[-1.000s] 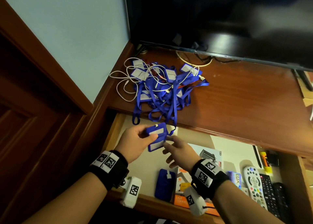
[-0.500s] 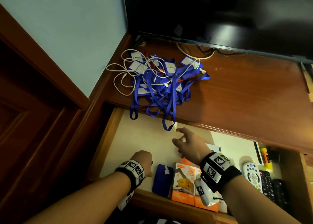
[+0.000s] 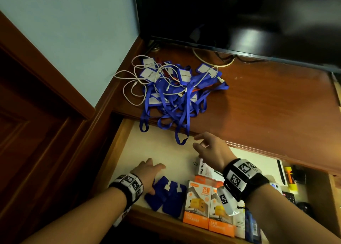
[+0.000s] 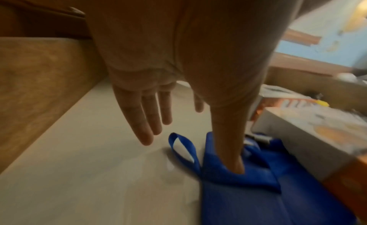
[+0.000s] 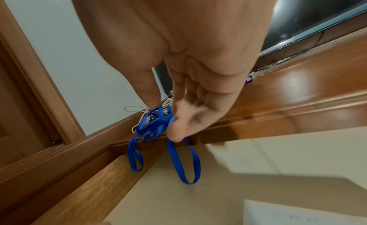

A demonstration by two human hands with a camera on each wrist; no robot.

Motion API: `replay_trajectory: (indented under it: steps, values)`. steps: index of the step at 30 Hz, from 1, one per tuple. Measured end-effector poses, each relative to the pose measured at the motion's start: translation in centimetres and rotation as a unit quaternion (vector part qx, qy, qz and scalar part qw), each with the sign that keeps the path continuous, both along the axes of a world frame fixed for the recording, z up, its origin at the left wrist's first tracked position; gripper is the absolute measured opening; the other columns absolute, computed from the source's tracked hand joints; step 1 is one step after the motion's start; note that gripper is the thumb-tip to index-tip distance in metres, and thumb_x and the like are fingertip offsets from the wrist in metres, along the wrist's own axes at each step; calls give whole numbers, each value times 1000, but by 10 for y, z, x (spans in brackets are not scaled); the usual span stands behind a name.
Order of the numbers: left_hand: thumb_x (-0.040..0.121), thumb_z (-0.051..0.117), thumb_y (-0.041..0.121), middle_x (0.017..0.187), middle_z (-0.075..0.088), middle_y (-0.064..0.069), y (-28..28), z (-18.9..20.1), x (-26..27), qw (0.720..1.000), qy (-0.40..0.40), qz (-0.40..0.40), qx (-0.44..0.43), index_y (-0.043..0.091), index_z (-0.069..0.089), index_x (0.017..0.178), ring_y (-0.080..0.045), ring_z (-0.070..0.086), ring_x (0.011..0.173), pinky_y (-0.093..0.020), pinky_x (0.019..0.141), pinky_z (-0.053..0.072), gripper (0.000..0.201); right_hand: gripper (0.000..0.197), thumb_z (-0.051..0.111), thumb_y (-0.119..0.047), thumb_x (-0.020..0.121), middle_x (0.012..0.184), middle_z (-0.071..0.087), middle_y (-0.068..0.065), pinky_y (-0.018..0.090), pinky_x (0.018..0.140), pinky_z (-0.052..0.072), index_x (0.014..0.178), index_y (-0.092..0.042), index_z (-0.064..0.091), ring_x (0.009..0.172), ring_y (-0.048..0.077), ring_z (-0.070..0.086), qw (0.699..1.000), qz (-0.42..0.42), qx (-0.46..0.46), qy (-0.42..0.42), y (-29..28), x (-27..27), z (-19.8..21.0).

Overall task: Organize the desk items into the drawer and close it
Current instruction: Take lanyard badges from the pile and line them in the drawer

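Orange boxes [image 3: 197, 205] "25W" | left hand [image 3: 147, 173] flat — thumb on blue holder [image 3: 162, 195] | right hand [image 3: 210, 149] loose, empty

I am getting dim, warm light across all three views. The television screen [image 3: 239, 12] is throwing back a soft glare patch, and the polished counter [image 5: 301, 80] is glinting in the right wrist view. The wooden panelling at the left of the head view is sinking into shadow. Straight edges are bowing toward the frame borders. The orange boxes [image 4: 309, 129] are smearing with blur in the left wrist view.
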State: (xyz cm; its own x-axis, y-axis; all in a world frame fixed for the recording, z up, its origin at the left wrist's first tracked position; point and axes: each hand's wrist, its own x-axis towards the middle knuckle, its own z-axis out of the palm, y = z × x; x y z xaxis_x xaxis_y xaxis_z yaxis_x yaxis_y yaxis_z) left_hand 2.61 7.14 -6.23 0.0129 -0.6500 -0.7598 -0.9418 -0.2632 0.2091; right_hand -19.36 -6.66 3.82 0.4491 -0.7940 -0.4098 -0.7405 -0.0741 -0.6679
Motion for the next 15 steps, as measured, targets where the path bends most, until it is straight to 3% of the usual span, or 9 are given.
replay_trajectory:
  steps: [2,5,10,12,15]
  values:
    - [75,90,34,145,33,-3,2,-7,-4,996,7,-85,7,49,23,154,-33,43,133,-49,110,47,104,13,62,-37,96,94,71,-7,44,80,61,108,-33,62,82,16,71,1000,-3,-17,-9,-10,3,-1]
    - [83,83,34,142,37,-8,-2,-13,-17,989,4,-149,18,43,35,148,-35,47,128,-50,105,50,82,9,65,-33,94,93,72,-8,44,81,61,102,-30,65,81,15,70,999,-9,-40,-22,-24,11,5]
    - [94,67,14,130,53,-17,-7,-14,-8,995,-35,-92,23,12,48,131,-37,61,113,-44,92,54,42,25,54,-57,78,91,70,-12,46,71,61,97,-42,63,77,14,69,994,-13,-95,-46,-42,17,14]
    - [97,63,14,126,61,-18,-7,-16,-1,997,-40,-63,29,8,49,129,-36,64,111,-42,91,55,36,17,58,-54,81,88,70,-11,47,72,61,94,-44,62,77,15,69,994,-25,-99,-50,-47,19,16]
    - [97,61,17,124,64,-16,-7,-20,1,998,-42,-34,25,9,50,128,-34,65,110,-41,88,54,34,15,64,-43,89,89,70,-5,42,75,60,100,-33,65,76,19,68,996,-17,-85,-36,-51,25,25]
